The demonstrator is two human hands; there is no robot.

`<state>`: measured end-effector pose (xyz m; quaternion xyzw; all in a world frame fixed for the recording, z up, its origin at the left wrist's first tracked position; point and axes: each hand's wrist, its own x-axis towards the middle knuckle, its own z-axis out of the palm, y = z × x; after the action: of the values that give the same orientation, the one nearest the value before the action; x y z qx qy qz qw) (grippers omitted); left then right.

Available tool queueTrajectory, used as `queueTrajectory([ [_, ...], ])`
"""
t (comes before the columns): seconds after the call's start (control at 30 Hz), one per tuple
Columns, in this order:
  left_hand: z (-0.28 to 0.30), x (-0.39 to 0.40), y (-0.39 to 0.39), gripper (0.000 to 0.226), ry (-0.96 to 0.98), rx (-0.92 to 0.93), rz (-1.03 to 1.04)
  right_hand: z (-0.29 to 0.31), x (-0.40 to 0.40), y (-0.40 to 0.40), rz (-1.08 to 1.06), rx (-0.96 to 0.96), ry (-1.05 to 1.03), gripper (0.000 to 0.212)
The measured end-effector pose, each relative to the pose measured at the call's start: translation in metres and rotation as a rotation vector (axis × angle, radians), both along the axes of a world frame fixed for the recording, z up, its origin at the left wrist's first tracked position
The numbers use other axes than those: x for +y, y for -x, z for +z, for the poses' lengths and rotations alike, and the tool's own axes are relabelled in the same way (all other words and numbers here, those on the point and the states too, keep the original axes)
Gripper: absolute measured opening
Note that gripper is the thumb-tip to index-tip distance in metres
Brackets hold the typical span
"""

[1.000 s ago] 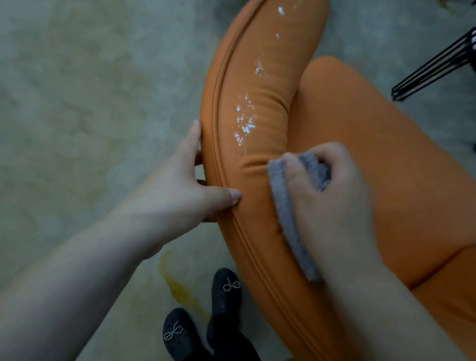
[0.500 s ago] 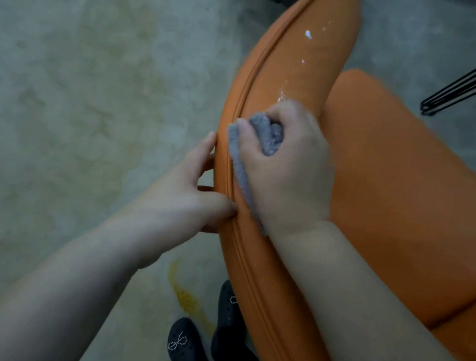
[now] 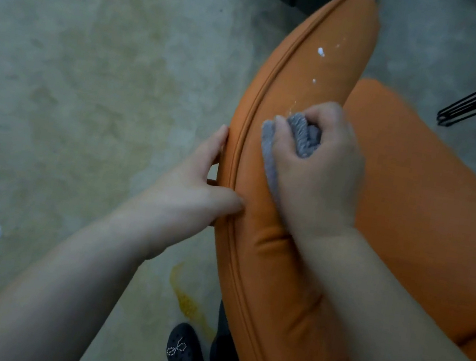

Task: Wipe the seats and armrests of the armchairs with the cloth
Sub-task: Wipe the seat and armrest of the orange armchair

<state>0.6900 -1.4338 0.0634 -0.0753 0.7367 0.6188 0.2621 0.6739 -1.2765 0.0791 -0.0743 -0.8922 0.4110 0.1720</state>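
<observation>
Right hand [image 3: 316,174] gripping grey cloth [image 3: 297,136] on orange armrest [image 3: 312,66], left hand [image 3: 198,186] clasping armrest edge

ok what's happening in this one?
A person is wiping the padded armrest of an orange armchair. The right hand grips a bunched grey cloth and presses it on the armrest's top. The left hand holds the armrest's outer edge, thumb on the seam. A few white specks lie on the armrest beyond the cloth, not yet wiped. The seat cushion is not being touched.
</observation>
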Motion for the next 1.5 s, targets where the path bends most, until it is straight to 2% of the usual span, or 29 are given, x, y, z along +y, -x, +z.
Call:
queueTrajectory([
  [0.1,0.012,0.003,0.01,0.107,0.008,0.028,-0.036,-0.003,-0.005,-0.007,0.112,0.03,0.0,0.018],
  [0.23,0.022,0.009,0.025,0.104,0.039,0.02,-0.074,-0.01,0.023,0.032,-0.061,-0.003,0.05,0.02],
  [0.3,0.021,0.008,0.033,0.103,0.063,0.031,-0.088,-0.013,0.024,0.033,-0.101,0.047,0.138,0.02],
  [0.33,0.018,0.007,0.037,0.103,0.078,0.045,-0.094,-0.014,0.019,0.027,-0.065,0.083,0.167,0.019],
  [0.43,0.012,0.007,0.047,0.102,0.102,0.082,-0.112,-0.016,0.007,0.018,0.108,0.1,0.075,0.019],
  [0.63,0.017,0.007,0.069,0.099,0.102,0.071,-0.158,-0.022,0.036,0.074,-0.144,0.019,0.184,0.02],
  [0.7,0.018,0.007,0.079,0.097,0.102,0.075,-0.191,-0.022,0.025,0.062,-0.091,0.062,0.229,0.02],
  [0.77,0.016,0.006,0.089,0.095,0.111,0.081,-0.216,-0.024,0.014,0.053,-0.001,0.092,0.166,0.019],
  [0.8,0.014,0.005,0.097,0.094,0.116,0.083,-0.239,-0.025,0.014,0.058,-0.021,0.079,0.15,0.019],
  [0.93,0.015,0.009,0.121,0.103,0.129,0.076,-0.319,-0.021,0.031,0.102,-0.226,-0.028,0.166,0.02],
  [1.13,0.013,0.016,0.16,0.11,0.169,0.165,-0.466,-0.021,0.008,0.068,-0.277,0.064,0.195,0.018],
  [1.27,0.008,0.021,0.178,0.121,0.254,0.222,-0.61,-0.022,0.018,0.105,-0.416,-0.009,0.15,0.02],
  [1.33,0.009,0.021,0.186,0.125,0.282,0.227,-0.667,-0.023,0.022,0.114,-0.496,0.017,0.172,0.019],
  [1.43,0.01,0.023,0.196,0.13,0.295,0.247,-0.721,-0.024,0.012,0.105,-0.475,0.124,0.146,0.017],
  [1.5,0.01,0.026,0.201,0.133,0.275,0.235,-0.728,-0.025,0.012,0.112,-0.422,0.129,0.099,0.018],
])
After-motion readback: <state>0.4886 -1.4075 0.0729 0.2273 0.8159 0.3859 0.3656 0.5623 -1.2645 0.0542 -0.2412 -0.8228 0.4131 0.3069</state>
